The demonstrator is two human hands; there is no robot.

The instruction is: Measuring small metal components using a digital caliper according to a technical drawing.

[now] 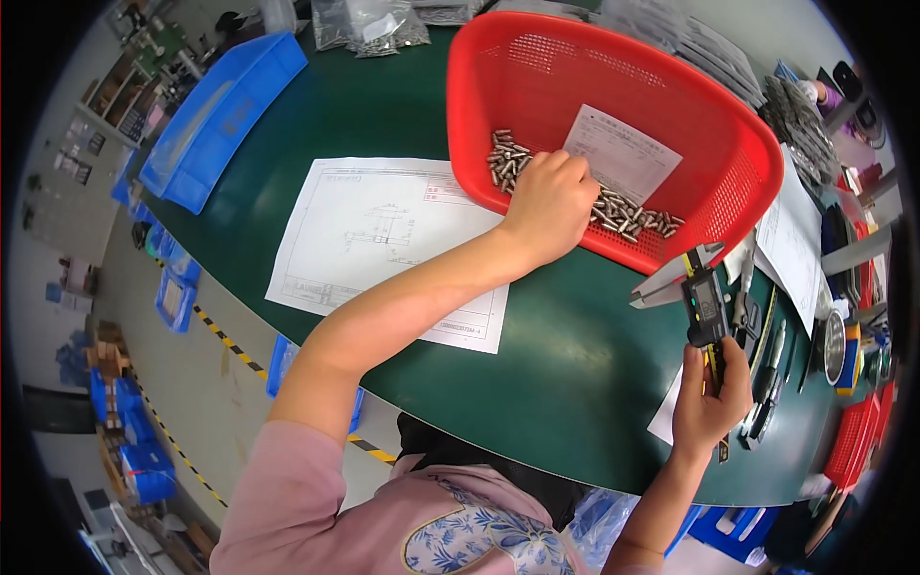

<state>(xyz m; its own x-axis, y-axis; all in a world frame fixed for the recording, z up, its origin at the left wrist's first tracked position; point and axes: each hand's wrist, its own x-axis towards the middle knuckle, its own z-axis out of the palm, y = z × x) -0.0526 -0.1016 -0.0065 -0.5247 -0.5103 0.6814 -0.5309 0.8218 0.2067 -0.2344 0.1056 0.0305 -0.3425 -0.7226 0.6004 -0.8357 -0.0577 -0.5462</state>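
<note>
Because it is rigid metal with some weight and a long thin beam, the caliper (702, 307) is best taken low on the beam, and that is where the right hand (711, 393) has it: fingers wrapped shut round the lower end, thumb up toward the display, jaws pointing up and left above the green table (575, 355). The forearm rises from the lower edge, the wrist nearly straight. Farther off, the left arm reaches across the drawing sheet (383, 240) into the red basket (747, 134). The left hand (551, 196) lies knuckles up on the pins (508, 158), its fingers curled down among them; whether they pinch one I cannot tell. The pins look small, hard, smooth and light, likely to roll or slip, so a fingertip pinch across the shank suits them. A paper slip (623, 153) lies just beside the hand.
</note>
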